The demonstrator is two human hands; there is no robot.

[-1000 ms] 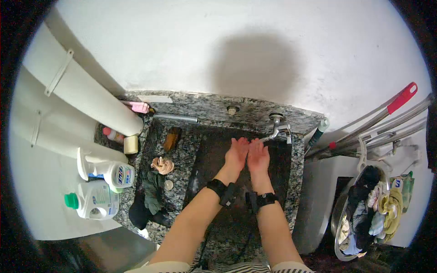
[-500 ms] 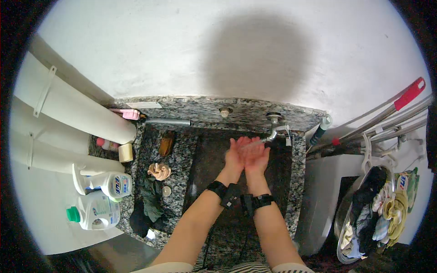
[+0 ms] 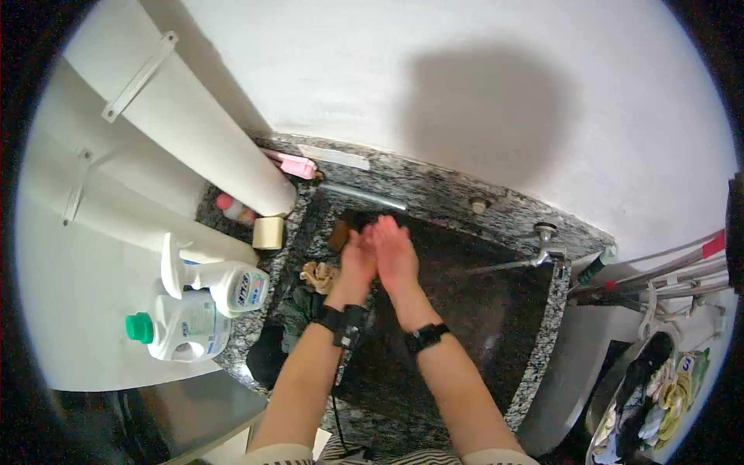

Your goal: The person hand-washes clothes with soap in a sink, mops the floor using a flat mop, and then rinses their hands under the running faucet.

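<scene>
My left hand [image 3: 359, 263] is cupped above the left edge of the dark stone sink [image 3: 465, 325], near a brown block [image 3: 339, 235] and a beige cloth [image 3: 319, 277]. Beside it, my right hand [image 3: 394, 252] has its fingers stretched out, palm toward the left hand. The two hands meet or nearly meet at the fingers. No object shows in either one. To their right, a stream of water comes out of the metal faucet [image 3: 549, 252] and does not reach my hands. Each wrist wears a black strap.
At the left stand a spray bottle [image 3: 242, 287], a green-capped jug [image 3: 186, 329], a soap bar [image 3: 268, 232] and white pipes [image 3: 209, 116]. A pink brush [image 3: 297, 166] lies behind. At the right are a metal basin of clothes [image 3: 639, 395] and red-handled poles [image 3: 666, 277].
Both hands have moved left, away from the water stream toward the brown block, and the palms have turned from facing up to facing each other. The view has shifted and tilted.
</scene>
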